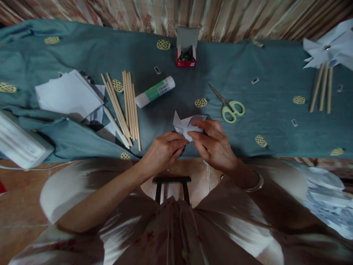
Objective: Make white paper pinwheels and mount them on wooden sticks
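Near the table's front edge, a folded white paper pinwheel (183,124) is held between my two hands. My left hand (166,147) pinches its lower left part with the fingers closed together. From the right, my right hand (211,143) grips the paper, with fingertips on its middle and right blade; a bracelet is on that wrist. Green-handled scissors (231,110) lie open to the right. A glue stick (154,92) with a green label lies behind my left hand, beside several thin wooden sticks (132,110).
White paper sheets (68,94) are stacked at the left, with a white pen-like rod (116,127) beside them. A red box (186,60) of dark small pieces stands at the back. Finished pinwheels on sticks (327,48) lie far right. A white device (23,141) is at the left edge.
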`<state>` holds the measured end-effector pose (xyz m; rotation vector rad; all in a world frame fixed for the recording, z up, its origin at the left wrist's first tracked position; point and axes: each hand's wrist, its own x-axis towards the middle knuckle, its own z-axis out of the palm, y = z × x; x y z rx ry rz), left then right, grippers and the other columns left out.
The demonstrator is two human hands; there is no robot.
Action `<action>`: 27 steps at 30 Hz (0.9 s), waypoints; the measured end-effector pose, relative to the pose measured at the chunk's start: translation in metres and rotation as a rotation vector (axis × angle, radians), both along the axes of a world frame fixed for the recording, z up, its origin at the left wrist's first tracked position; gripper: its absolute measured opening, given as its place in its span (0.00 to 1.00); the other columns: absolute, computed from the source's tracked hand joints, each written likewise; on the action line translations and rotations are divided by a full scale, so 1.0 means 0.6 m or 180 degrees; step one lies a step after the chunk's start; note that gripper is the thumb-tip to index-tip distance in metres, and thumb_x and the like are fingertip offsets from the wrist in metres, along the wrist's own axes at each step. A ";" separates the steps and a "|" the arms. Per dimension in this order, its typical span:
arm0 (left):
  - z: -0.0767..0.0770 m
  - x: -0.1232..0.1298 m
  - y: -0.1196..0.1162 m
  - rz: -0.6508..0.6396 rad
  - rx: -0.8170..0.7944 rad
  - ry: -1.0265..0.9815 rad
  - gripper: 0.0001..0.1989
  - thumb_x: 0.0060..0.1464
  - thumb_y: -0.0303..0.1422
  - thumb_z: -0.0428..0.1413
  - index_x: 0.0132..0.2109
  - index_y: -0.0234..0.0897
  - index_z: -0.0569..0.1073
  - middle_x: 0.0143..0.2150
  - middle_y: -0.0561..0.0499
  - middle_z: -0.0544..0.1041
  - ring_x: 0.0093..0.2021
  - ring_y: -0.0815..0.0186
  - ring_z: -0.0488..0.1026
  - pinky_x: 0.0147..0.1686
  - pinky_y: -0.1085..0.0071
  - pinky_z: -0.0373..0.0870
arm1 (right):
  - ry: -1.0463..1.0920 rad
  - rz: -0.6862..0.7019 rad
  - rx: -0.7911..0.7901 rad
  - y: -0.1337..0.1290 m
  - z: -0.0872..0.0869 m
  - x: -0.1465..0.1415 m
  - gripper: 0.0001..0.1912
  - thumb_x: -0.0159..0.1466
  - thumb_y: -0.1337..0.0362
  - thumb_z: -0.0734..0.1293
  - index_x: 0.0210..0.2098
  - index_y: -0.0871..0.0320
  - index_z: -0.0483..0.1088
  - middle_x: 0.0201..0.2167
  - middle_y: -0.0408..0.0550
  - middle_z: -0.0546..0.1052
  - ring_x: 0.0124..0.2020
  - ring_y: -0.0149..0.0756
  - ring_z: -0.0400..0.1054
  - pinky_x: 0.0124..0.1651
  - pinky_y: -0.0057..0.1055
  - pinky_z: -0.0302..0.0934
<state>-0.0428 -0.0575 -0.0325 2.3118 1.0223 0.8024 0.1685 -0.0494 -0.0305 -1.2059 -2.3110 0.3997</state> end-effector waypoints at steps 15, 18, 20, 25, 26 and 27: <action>-0.002 0.000 0.003 -0.0004 -0.0107 -0.0014 0.10 0.63 0.25 0.54 0.46 0.32 0.79 0.38 0.46 0.81 0.39 0.66 0.77 0.41 0.70 0.77 | -0.0062 0.0086 0.0058 -0.009 -0.020 -0.007 0.16 0.69 0.69 0.59 0.52 0.52 0.71 0.57 0.52 0.73 0.58 0.49 0.65 0.56 0.49 0.63; -0.002 0.000 0.003 -0.0015 -0.0158 -0.0015 0.10 0.63 0.25 0.53 0.46 0.33 0.79 0.39 0.46 0.81 0.40 0.65 0.78 0.41 0.69 0.77 | 0.0026 0.0047 -0.0025 -0.009 -0.027 -0.009 0.16 0.69 0.68 0.59 0.52 0.51 0.71 0.58 0.52 0.73 0.59 0.48 0.64 0.58 0.49 0.62; -0.001 -0.001 0.003 -0.0016 -0.0148 0.0042 0.09 0.63 0.27 0.55 0.46 0.34 0.80 0.39 0.46 0.81 0.41 0.65 0.78 0.41 0.69 0.77 | 0.0028 0.0048 0.0014 -0.008 -0.031 -0.009 0.16 0.69 0.68 0.59 0.52 0.50 0.71 0.58 0.51 0.72 0.59 0.48 0.64 0.58 0.50 0.62; -0.003 0.000 0.003 -0.0013 0.0066 0.0162 0.08 0.62 0.28 0.56 0.45 0.33 0.79 0.39 0.45 0.81 0.41 0.64 0.78 0.41 0.68 0.78 | -0.0048 0.0064 0.0110 -0.009 -0.032 -0.006 0.18 0.67 0.69 0.58 0.53 0.51 0.72 0.58 0.52 0.73 0.59 0.50 0.64 0.57 0.53 0.63; -0.003 0.001 0.002 0.0000 0.0130 0.0149 0.08 0.62 0.27 0.55 0.45 0.32 0.79 0.39 0.45 0.81 0.40 0.64 0.78 0.41 0.68 0.77 | -0.0066 0.0060 0.0136 -0.009 -0.029 -0.005 0.18 0.67 0.70 0.58 0.53 0.51 0.72 0.58 0.53 0.73 0.58 0.50 0.64 0.57 0.54 0.63; -0.004 0.001 0.002 0.0014 0.0186 0.0142 0.08 0.62 0.27 0.55 0.45 0.31 0.79 0.39 0.45 0.81 0.40 0.64 0.78 0.40 0.69 0.77 | -0.0080 0.0055 0.0157 -0.009 -0.026 -0.003 0.19 0.67 0.70 0.58 0.53 0.52 0.72 0.58 0.53 0.73 0.58 0.51 0.64 0.56 0.54 0.64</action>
